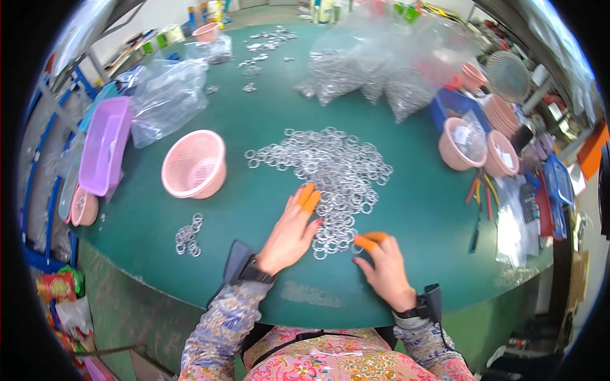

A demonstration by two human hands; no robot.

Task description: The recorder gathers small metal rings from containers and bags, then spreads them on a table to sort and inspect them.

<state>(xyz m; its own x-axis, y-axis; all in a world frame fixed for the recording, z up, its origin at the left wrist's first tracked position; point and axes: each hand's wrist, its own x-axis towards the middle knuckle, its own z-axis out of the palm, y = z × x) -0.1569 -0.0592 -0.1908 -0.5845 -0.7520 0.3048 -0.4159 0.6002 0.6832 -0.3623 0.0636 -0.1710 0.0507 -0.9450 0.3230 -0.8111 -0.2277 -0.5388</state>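
A heap of silvery metal rings (pixel 343 162) lies spread in the middle of the green table, with a narrower tail toward me. My left hand (pixel 289 232) rests flat along the heap's left edge, fingers stretched, two of them in orange finger covers and touching the rings. At the near right end of the tail is my right hand (pixel 384 267), also with orange covers on two fingers. Its fingertips reach the outermost rings, and the thumb stands apart from them. A small separate cluster of rings (pixel 189 236) lies to the left.
Left of the heap stands a pink basket (pixel 194 166), with a purple tub (pixel 105 146) beyond it. Clear bags of metal parts (pixel 362 70) sit at the back. Pink baskets (pixel 462 145), pliers (pixel 488 190) and a calculator (pixel 528 202) line the right side of the green table (pixel 254 197).
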